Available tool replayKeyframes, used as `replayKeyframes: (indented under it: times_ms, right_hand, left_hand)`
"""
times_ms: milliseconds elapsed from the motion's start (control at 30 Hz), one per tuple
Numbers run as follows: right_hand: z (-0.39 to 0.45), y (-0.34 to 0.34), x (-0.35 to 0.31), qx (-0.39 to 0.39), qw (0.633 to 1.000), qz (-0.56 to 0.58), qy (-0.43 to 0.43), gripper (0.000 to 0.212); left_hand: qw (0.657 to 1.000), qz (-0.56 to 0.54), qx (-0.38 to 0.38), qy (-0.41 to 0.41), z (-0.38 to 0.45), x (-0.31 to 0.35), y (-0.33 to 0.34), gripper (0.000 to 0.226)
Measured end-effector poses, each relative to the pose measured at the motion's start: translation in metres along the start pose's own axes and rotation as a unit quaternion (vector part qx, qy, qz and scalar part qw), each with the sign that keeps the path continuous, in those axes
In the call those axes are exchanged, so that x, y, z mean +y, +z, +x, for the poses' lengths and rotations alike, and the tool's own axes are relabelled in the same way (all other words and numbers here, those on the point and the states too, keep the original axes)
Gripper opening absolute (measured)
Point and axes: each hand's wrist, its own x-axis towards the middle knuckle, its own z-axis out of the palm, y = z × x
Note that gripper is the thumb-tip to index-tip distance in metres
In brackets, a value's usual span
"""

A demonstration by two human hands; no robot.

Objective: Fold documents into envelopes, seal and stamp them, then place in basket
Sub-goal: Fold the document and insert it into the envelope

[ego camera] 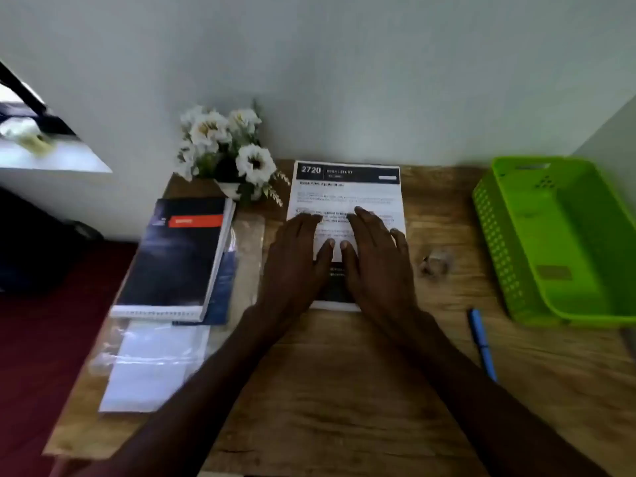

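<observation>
- Wooden desk (344, 390) is sitting pushed up against a plain pale wall, with a vase of white flowers (227, 149) at the back edge and a dark notebook (179, 256) lying off to the left.
- The printed document (344, 197) is lying flat in the middle of the desk, header end pointing at the wall.
- Left hand (292, 263) and right hand (375, 259) are both pressing down on the sheet side by side, fingers straight and flat, thumbs nearly touching, gripping nothing.
- Looks to me like the folding step is just getting going: the page seems unfolded so far, though the hands are covering its near part, so can't say for sure.
- Envelopes (155, 366) seem to be waiting in a clear plastic sleeve at front left, untouched.
- Green basket (499, 235) is sitting at far right with nothing in it that I can see, and a blue pen (481, 342) is lying near it.
- Next move, I'm guessing: lifting the near edge, bringing it up squarely and creasing it flat so the sheet ends up fitting an envelope.
</observation>
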Motion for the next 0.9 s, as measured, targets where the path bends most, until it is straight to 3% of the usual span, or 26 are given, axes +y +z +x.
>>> replayKeyframes:
  times_ms: [167, 300, 600, 900]
  right_hand:
    - [-0.016, 0.034, 0.008, 0.016, 0.997, -0.080, -0.011, 0.052]
    - [-0.021, 0.037, 0.012, 0.072, 0.989, -0.124, -0.047, 0.045]
    - [-0.036, 0.032, 0.014, 0.119, 0.972, -0.189, -0.072, 0.040]
    - [-0.052, 0.017, 0.003, 0.100, 0.984, -0.116, -0.086, 0.032]
  left_hand:
    - [0.992, 0.075, 0.071, 0.077, -0.006, -0.018, 0.021, 0.046]
    - [0.984, 0.095, 0.128, 0.078, -0.015, -0.022, 0.021, 0.043]
    - [0.986, 0.080, 0.116, 0.085, -0.029, -0.027, 0.028, 0.038]
    - [0.983, 0.104, 0.123, 0.089, -0.052, -0.017, 0.019, 0.032]
